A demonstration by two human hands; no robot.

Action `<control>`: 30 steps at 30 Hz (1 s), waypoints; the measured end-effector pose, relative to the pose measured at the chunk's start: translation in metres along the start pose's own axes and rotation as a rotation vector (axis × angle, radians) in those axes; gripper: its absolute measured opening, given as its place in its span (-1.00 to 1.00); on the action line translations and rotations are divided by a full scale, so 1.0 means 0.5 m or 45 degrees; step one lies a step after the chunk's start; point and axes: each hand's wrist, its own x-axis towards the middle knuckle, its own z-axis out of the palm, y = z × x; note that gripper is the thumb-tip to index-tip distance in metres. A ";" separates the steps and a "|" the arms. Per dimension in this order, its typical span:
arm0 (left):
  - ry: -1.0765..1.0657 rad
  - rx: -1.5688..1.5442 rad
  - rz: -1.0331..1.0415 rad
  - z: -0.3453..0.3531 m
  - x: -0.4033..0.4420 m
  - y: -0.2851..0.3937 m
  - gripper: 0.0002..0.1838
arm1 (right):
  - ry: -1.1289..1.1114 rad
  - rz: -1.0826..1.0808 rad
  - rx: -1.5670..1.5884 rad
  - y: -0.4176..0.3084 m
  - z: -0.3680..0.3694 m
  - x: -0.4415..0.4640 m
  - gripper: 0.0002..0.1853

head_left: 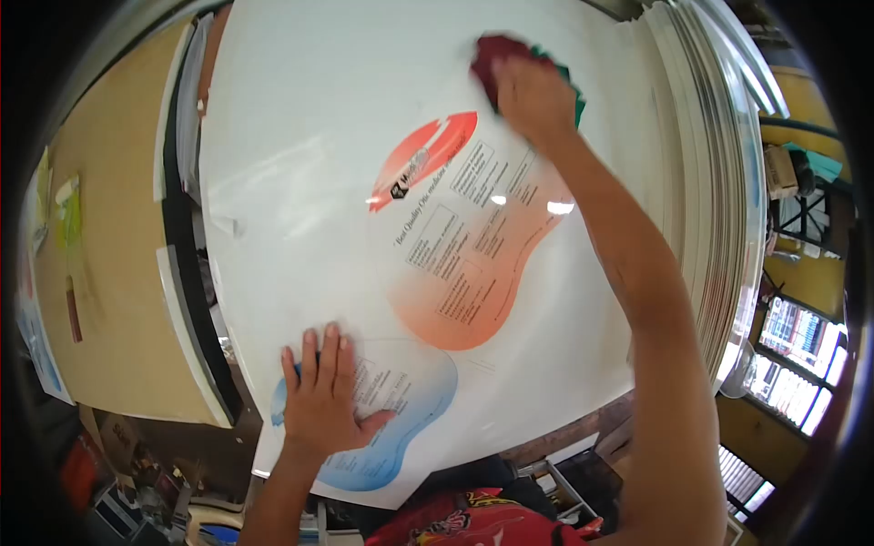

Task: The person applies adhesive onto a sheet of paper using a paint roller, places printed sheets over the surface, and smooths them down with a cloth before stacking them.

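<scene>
A large glossy white sheet point(300, 246) lies before me, printed with an orange-red shape point(455, 323) and a blue shape point(428, 373), both carrying lines of text. My left hand point(323, 391) rests flat on the sheet over part of the blue print, fingers spread. Up at the far right of the sheet, my right hand point(537, 100) presses a bunched maroon and green cloth point(496, 56) against the surface. It is slightly blurred, and its palm hides part of the cloth.
A tall stack of sheets point(696, 182) stands along the right side. To the left is a tan board point(118, 237) bearing a brown-handled tool point(73, 309) and a yellow-green item point(68, 214). Boxes and clutter point(137, 482) lie below on the left; a barred window point(797, 350) is at right.
</scene>
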 end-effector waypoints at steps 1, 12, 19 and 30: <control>0.030 0.011 0.000 0.004 0.008 -0.001 0.19 | 0.039 0.101 -0.027 0.011 0.004 0.036 -0.63; 0.373 0.014 -0.121 -0.011 -0.026 0.018 0.11 | -0.428 0.810 0.192 0.081 -0.202 -0.412 -0.64; 0.356 -0.193 -0.637 -0.052 -0.008 -0.012 -0.25 | -0.100 1.099 0.344 -0.033 -0.345 -0.671 -0.59; 0.861 -0.266 0.213 -0.523 -0.110 0.150 -0.68 | 0.337 1.650 1.557 -0.234 -0.735 -0.884 -0.45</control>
